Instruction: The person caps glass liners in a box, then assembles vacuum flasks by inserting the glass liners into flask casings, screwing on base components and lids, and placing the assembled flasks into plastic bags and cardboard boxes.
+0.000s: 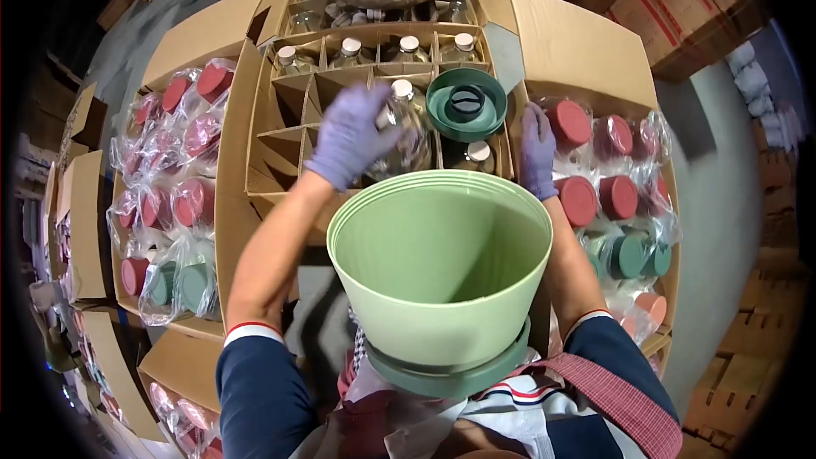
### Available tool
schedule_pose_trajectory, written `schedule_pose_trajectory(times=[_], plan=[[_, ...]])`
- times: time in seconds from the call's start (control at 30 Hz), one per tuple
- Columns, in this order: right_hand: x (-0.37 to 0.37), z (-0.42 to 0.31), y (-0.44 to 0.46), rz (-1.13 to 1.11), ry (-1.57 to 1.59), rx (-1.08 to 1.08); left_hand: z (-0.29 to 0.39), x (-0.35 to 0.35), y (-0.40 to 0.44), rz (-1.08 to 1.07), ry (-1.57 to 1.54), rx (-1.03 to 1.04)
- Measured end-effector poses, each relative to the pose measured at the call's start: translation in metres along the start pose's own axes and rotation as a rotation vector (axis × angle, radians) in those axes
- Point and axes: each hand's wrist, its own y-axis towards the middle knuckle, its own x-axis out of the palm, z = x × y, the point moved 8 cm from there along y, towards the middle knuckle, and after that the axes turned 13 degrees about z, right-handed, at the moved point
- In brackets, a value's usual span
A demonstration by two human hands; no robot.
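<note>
Capped bottles (408, 53) occupy part of a divided carton (261, 123), the gloved left hand (353, 134) open beside one, the right hand (537, 153) open at the edge.

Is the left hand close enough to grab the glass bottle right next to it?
Probably yes. The left hand is open right beside the bottle, and nothing covers its white cap. Lower down, the cardboard dividers might leave less room for fingers.
</note>
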Motion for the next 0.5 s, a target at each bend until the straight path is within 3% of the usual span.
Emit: schedule_pose_trajectory(times=[0.03, 0.07, 0.1, 0.13, 0.17, 0.23, 0.3, 0.37, 0.4, 0.47, 0.5], plan=[[-0.004, -0.016, -0.016, -0.109, 0.103, 0.17, 0.034, -0.047, 0.019, 0.178, -0.003, 0.142], [0.01, -0.015, -0.029, -0.427, -0.41, -0.234, 0.06, -0.089, 0.032, 0.233, -0.042, 0.102], [0.038, -0.024, -0.069, -0.662, 0.044, 0.384, 0.089, -0.127, 0.038, 0.325, -0.21, 0.084], [0.055, -0.039, -0.116, -0.625, 0.344, 1.067, 0.134, -0.165, 0.038, 0.443, -0.113, 0.266], [0.078, -0.092, -0.13, -0.942, 0.691, 1.032, 0.171, -0.179, 0.029, 0.349, -0.013, 0.369], [0.085, -0.216, -0.128, -1.109, 1.395, 0.988, 0.233, -0.189, 0.002, 0.08, 0.039, 0.573], [0.077, -0.24, -0.117, -1.033, 1.322, 0.877, 0.252, -0.203, -0.008, -0.022, -0.069, 0.579], [0.068, -0.229, -0.107, -1.066, 1.323, 0.789, 0.21, -0.239, 0.02, 0.403, -0.197, 0.39], [0.042, -0.256, -0.121, -0.916, 1.105, 0.804, 0.188, -0.257, 0.03, 0.565, -0.184, 0.251], [0.02, -0.223, -0.123, -1.032, 0.652, 0.469, 0.152, -0.233, 0.033, 0.256, -0.965, -0.255], [0.004, -0.223, -0.132, -1.082, 0.448, 0.304, 0.151, -0.231, 0.031, 0.099, -0.985, -0.06]])
